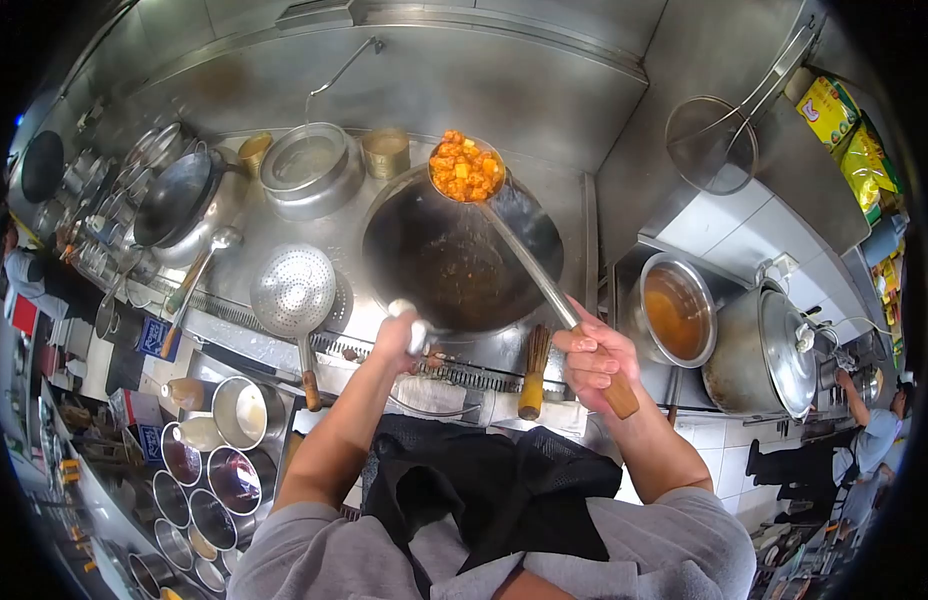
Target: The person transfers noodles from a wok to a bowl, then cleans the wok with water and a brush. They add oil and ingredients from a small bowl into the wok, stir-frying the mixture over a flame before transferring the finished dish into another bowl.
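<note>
My right hand (596, 362) is wrapped round the wooden handle of a long ladle (532, 265). The ladle's bowl is heaped with orange-red saucy diced food (466, 168) and hangs over the far rim of a dark wok (454, 265). Inside the wok I see only a brownish residue. At the wok's near left edge, my left hand (396, 338) is closed on a white cloth (418, 335). Whether the cloth is around a wok handle is hidden. A perforated skimmer (294, 290) rests left of the wok.
Right of the wok stand a bowl of brown liquid (676, 312) and a big lidded pot (764, 350). A bamboo brush (534, 375) lies at the front edge. Lower left are several metal seasoning containers (234, 478). A wire strainer (712, 145) hangs upper right. Other people (859, 445) stand far right.
</note>
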### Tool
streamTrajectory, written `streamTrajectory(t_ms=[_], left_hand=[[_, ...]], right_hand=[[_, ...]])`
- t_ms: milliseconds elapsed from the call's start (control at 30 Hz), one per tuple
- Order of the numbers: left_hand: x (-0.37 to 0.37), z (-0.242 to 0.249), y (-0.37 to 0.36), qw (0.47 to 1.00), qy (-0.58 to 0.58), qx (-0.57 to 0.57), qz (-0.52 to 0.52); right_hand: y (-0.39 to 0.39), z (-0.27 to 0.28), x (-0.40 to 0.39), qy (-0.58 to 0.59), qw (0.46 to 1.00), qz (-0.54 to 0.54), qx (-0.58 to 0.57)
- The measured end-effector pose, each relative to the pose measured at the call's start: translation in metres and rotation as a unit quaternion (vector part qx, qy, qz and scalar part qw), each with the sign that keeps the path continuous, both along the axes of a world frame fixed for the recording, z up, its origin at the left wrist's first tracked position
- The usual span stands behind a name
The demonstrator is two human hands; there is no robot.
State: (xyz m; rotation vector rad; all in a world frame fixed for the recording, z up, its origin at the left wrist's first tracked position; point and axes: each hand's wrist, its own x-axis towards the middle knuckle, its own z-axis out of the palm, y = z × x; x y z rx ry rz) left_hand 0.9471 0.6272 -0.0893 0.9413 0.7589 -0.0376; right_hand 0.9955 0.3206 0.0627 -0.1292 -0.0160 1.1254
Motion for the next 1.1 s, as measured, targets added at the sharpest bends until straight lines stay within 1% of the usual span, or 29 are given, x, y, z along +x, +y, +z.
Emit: streamTrajectory(t_ms=[33,67,100,167,200,233,267,300,333,367,433,467,500,533,567,600,633,667,700,733,767,800,833,867,900,933,967,1033,1100], left_hand=[[0.018,-0.027,0.005,1.000,-0.005,-0.012,0.008],[0.036,-0.040,0.002,0.998,-0.006,-0.025,0.061],[0.041,-0.038,0.011,1.000,-0.015,-0.011,0.005],[0.036,-0.040,0.012,1.000,-0.009,0.009,0.013],[0.015,-0.028,0.009,0.999,-0.013,0.042,0.009],[-0.019,-0.019,0.004,0.997,-0.013,0.076,0.007],[-0.052,-0.092,0.024,0.988,-0.061,0.142,-0.017],[-0.103,-0.070,0.019,0.988,-0.042,0.139,-0.057],[-0.158,-0.085,0.019,0.976,-0.015,0.200,-0.082],[-0.215,-0.099,0.019,0.958,0.017,0.254,-0.136],[-0.325,-0.126,-0.019,0.970,0.152,0.179,-0.061],[-0.388,-0.164,-0.040,0.952,0.208,0.216,-0.063],[-0.428,-0.158,-0.070,0.934,0.321,0.158,-0.005],[-0.498,-0.217,-0.101,0.893,0.412,0.180,0.032],[-0.557,-0.255,-0.132,0.836,0.517,0.181,0.033],[-0.573,-0.228,-0.165,0.692,0.712,0.043,0.106],[-0.601,-0.222,-0.198,0.656,0.742,-0.039,0.131],[-0.630,-0.231,-0.232,0.657,0.705,-0.054,0.261],[-0.670,-0.292,-0.264,0.697,0.633,0.015,0.336],[-0.701,-0.331,-0.290,0.735,0.540,0.073,0.403],[-0.673,-0.255,-0.291,0.732,0.483,0.076,0.475],[-0.694,-0.286,-0.299,0.691,0.497,0.176,0.495],[-0.689,-0.262,-0.304,0.638,0.494,0.219,0.549],[-0.692,-0.249,-0.304,0.637,0.464,0.218,0.576],[-0.682,-0.210,-0.305,0.632,0.426,0.203,0.614],[-0.681,-0.189,-0.311,0.615,0.415,0.228,0.630],[-0.681,-0.163,-0.319,0.610,0.431,0.220,0.628],[-0.697,-0.150,-0.343,0.554,0.370,0.267,0.696],[-0.717,-0.097,-0.378,0.533,0.347,0.293,0.714]], right_hand=[[-0.001,-0.007,0.004,-0.001,1.000,-0.005,-0.008],[-0.003,-0.014,0.008,-0.002,1.000,-0.008,-0.017],[-0.003,-0.024,0.013,0.003,1.000,-0.001,-0.016],[-0.003,-0.039,0.032,-0.082,0.985,0.030,-0.149],[-0.001,-0.042,0.038,-0.102,0.977,0.052,-0.179],[0.000,-0.045,0.044,-0.099,0.976,0.076,-0.177],[0.001,-0.047,0.048,-0.119,0.970,0.085,-0.195],[0.004,-0.046,0.051,-0.141,0.962,0.096,-0.212],[0.011,-0.039,0.051,-0.168,0.949,0.122,-0.235],[0.017,-0.035,0.052,-0.172,0.945,0.152,-0.231],[0.033,-0.029,0.051,-0.239,0.916,0.225,-0.232],[0.045,-0.027,0.047,-0.250,0.903,0.260,-0.234],[0.058,-0.027,0.040,-0.261,0.891,0.297,-0.222],[0.071,-0.026,0.030,-0.246,0.889,0.334,-0.195],[0.086,-0.024,0.018,-0.229,0.884,0.371,-0.170],[0.102,-0.022,0.003,-0.228,0.871,0.405,-0.160],[0.120,-0.019,-0.015,-0.239,0.850,0.446,-0.149],[0.139,-0.015,-0.034,-0.235,0.826,0.498,-0.119],[0.157,-0.012,-0.057,-0.227,0.798,0.550,-0.090],[0.172,-0.009,-0.084,-0.220,0.777,0.583,-0.094],[0.187,-0.003,-0.115,-0.205,0.755,0.618,-0.080],[0.200,-0.003,-0.148,-0.193,0.729,0.653,-0.074],[0.203,0.005,-0.181,-0.185,0.704,0.682,-0.070],[0.214,0.000,-0.214,-0.147,0.679,0.717,-0.048],[0.225,-0.007,-0.248,-0.113,0.649,0.751,-0.037],[0.232,-0.009,-0.283,-0.096,0.621,0.777,-0.028],[0.235,-0.010,-0.319,-0.080,0.595,0.800,-0.021],[0.233,-0.014,-0.389,-0.084,0.550,0.831,-0.015],[0.217,-0.010,-0.459,-0.090,0.517,0.851,-0.020]])
